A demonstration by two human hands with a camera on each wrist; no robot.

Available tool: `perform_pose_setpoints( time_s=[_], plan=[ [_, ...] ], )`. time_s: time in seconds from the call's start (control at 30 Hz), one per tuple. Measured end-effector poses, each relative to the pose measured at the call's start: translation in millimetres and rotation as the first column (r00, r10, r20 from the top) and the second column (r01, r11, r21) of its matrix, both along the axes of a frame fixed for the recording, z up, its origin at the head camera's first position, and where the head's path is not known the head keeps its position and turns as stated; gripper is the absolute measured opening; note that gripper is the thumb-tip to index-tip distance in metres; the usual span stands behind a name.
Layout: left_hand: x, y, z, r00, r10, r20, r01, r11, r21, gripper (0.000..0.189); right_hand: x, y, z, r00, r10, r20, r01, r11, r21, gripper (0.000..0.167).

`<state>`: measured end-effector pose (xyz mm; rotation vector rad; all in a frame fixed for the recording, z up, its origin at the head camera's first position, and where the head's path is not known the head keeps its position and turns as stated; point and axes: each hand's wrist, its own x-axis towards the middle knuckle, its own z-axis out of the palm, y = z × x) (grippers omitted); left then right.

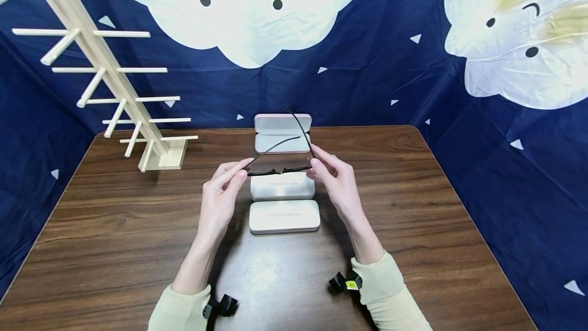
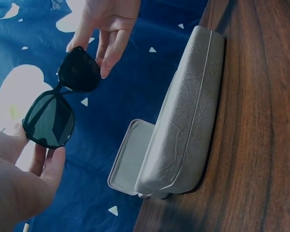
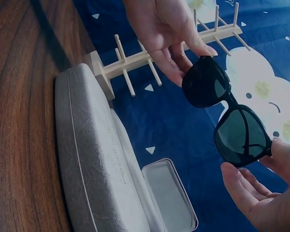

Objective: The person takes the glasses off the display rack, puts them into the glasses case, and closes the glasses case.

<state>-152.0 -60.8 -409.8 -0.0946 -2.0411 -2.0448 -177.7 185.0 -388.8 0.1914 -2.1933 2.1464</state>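
Note:
Dark-lensed black sunglasses are held up above the cases, temples unfolded and pointing away toward the back. My left hand pinches them at the left end of the frame, thumb and fingers near the hinge. The right end is pinched by my right hand. Both lenses show in the left wrist view, the sunglasses hanging between the two hands. Below are two closed white glasses cases with lettering on their lids, one behind the other. Behind them lies an open case with its lid raised and a pale lining.
At the back left of the brown wooden table stands a tall wooden rack with several pegs sticking out. A dark blue cloth with white clouds hangs behind and beside the table.

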Motion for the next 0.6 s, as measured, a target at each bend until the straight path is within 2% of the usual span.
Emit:
perform_pose_setpoints(
  time_s=[0.6],
  plan=[
    [0.3,0.5,-1.1,0.999,0.034,-0.027,-0.035,0.998,-0.054,0.024,-1.1,-0.1,-1.5,0.998,0.021,-0.067,-0.018,0.999,0.041,0.04]
  ],
)
